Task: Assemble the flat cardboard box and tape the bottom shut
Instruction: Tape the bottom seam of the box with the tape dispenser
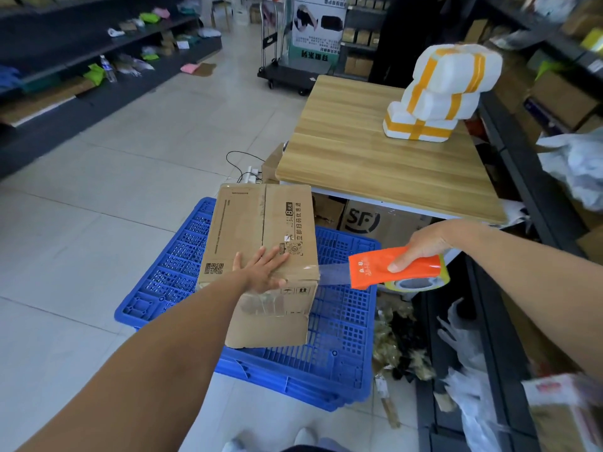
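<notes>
Pressing my left hand [262,268] flat, fingers spread, on the cardboard box [261,243], which sits on an upturned blue plastic crate [339,337]. My right hand [421,247] is wrapped around the orange tape dispenser [391,267]; clear tape [332,274] stretches from it to the box's near right edge.

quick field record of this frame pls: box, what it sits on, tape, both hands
box: cardboard box folded up, flaps closed on top face
support: upturned blue crate on tiled floor
left hand: left hand flat on box top, pressing near right edge, no grip
right hand: right hand grip on orange tape dispenser, off box's right side
tape: clear strip stretched from box edge to dispenser, not cut
nearby: wooden table with taped white foam parcels
</notes>
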`<state>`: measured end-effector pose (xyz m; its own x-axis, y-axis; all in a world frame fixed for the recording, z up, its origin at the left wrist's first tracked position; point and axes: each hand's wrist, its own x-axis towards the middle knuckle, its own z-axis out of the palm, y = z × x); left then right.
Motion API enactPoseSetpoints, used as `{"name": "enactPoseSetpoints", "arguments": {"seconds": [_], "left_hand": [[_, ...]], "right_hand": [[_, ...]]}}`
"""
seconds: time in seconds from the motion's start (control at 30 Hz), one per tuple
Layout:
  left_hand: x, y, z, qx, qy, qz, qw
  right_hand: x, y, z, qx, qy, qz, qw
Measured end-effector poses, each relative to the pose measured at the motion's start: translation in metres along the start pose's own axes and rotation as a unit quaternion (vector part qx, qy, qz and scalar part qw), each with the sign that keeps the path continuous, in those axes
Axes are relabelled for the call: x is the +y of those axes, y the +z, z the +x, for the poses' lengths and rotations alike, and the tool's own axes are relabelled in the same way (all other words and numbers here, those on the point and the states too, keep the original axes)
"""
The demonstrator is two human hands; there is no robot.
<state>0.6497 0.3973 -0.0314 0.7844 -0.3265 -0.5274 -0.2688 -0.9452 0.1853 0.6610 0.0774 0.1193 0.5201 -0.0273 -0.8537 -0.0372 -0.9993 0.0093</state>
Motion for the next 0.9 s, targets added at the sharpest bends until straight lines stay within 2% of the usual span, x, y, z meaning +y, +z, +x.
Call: {"name": "enactPoseSetpoints", "arguments": {"seconds": [0.1,0.23,0.43,0.6,0.8,0.9], "left_hand": [[0.003,0.0,0.001,0.001,0.006,-0.001,1.0],[0.005,0.0,0.002,0.015,-0.002,-0.039,0.999],[0.007,0.009,-0.003,0.073,-0.012,-0.054,0.996],[0.008,0.011,-0.005,0.078,-0.019,-0.071,0.994],[0.006,0.007,-0.004,0.075,-0.008,-0.065,0.995],[0.002,0.004,-0.005,0.118,-0.017,-0.107,0.987]], "right_hand": [[0.021,0.001,-0.001,0.062,0.027,-0.019,0.998],[0.006,0.016,0.014,0.116,0.037,-0.027,0.992],[-0.031,0.045,0.054,0.124,0.059,-0.057,0.989],[-0.064,0.061,0.083,0.133,0.039,-0.051,0.989],[-0.089,0.064,0.095,0.191,0.011,-0.074,0.979],[-0.089,0.063,0.095,0.193,0.011,-0.068,0.979]]}}
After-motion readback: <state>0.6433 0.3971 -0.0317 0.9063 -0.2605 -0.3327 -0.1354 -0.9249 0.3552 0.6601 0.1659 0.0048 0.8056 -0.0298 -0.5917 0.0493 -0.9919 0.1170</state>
